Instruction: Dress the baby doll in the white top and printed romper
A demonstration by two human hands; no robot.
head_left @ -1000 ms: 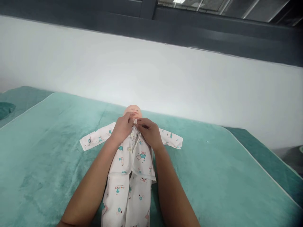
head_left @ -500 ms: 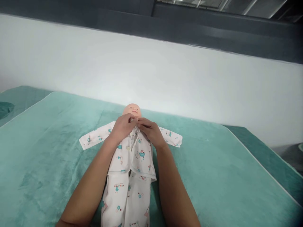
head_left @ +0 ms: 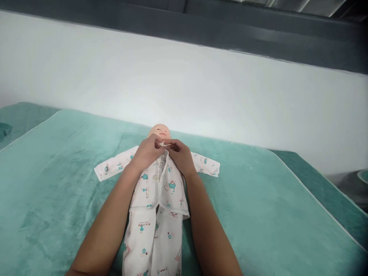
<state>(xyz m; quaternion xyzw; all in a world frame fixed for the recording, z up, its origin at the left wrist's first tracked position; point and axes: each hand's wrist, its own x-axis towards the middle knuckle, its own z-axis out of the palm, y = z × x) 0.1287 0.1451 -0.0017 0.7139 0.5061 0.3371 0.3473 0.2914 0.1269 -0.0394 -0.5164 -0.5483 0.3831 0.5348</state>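
A baby doll (head_left: 160, 129) lies on its back, its head away from me. It wears a white printed jacket (head_left: 172, 184) with the sleeves spread, and matching trousers (head_left: 168, 245). At the doll's neck my left hand (head_left: 148, 152) pinches the jacket's collar edge from the left. My right hand (head_left: 180, 155) closes on the same collar from the right, fingertips almost meeting those of the left. A light strip of the collar shows between the fingers. Lower down, the jacket front hangs apart, with a pale button (head_left: 155, 177) showing. My fingers partly hide the collar fastening.
A green plush blanket (head_left: 258, 199) with pale piping lies under the doll. Behind it rises a white wall (head_left: 184, 88) with a dark band above. At the right edge stands a partly visible dark object with a greenish top (head_left: 363, 176).
Both hands stay at the collar. The fingertips have shifted slightly, and a light strip of collar now shows between them. The view has tilted a little.
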